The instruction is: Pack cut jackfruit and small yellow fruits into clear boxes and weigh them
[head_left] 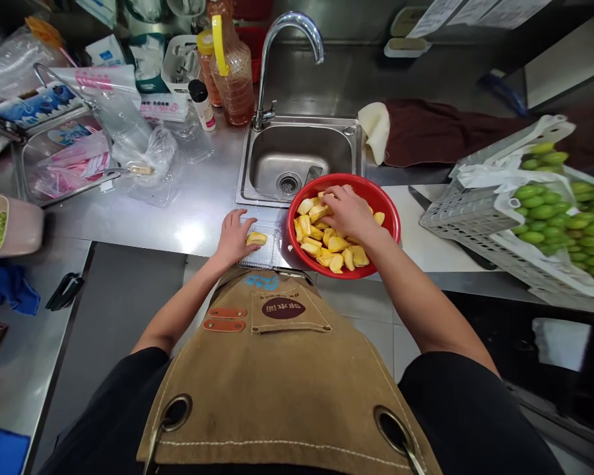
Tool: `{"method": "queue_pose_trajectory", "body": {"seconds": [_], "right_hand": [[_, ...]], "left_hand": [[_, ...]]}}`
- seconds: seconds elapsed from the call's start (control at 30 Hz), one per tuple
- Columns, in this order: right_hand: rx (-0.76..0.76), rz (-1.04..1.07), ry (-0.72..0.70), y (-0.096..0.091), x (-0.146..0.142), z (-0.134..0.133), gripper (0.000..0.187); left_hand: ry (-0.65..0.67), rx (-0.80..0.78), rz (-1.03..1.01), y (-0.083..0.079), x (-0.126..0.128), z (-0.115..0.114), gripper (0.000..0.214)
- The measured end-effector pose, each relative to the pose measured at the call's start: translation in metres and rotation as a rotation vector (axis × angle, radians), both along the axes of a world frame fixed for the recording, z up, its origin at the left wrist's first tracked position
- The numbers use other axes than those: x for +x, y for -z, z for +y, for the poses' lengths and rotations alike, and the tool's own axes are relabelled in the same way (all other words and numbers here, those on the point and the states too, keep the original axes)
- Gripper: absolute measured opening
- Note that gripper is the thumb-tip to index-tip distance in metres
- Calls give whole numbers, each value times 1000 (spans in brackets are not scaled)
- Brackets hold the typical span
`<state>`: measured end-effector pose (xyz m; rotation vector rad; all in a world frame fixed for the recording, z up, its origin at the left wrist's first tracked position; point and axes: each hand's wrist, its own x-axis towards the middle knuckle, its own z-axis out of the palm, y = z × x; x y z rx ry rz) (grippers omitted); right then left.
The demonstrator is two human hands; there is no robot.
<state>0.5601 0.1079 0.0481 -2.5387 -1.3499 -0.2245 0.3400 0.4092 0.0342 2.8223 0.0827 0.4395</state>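
While the person stood at a stainless steel counter, the left hand lay open and palm down, fingers spread, at the left end of a clear plastic tray. One yellow jackfruit piece sat in the tray, just right of those fingers; contact could not be determined. The tray lay directly right of the left hand, touching or nearly touching a red bowl.

The right hand was inside the bowl, fingers curved downward over a heap of yellow jackfruit pieces. Whether it gripped any piece could not be determined.

Ahead of both hands stood a steel sink with a curved faucet. Right of the right hand, a white plastic crate held small green fruits. Left of the left hand lay a crumpled plastic bag. Below both hands hung a tan canvas apron.
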Motion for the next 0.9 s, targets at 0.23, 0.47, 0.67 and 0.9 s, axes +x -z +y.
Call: {"method": "queue_pose_trajectory", "body": {"seconds": [0.23, 0.47, 0.67, 0.9], "right_hand": [[64, 114, 78, 10, -4, -9, 27], [461, 277, 189, -14, -39, -14, 37], [437, 639, -122, -33, -121, 46, 30], [-106, 565, -236, -17, -131, 116, 25]], "left_hand": [[9, -10, 33, 16, 8, 0, 68], [-9, -56, 42, 13, 10, -5, 59], [-122, -190, -179, -5, -15, 22, 46], [-304, -445, -159, 28, -41, 26, 43]]}}
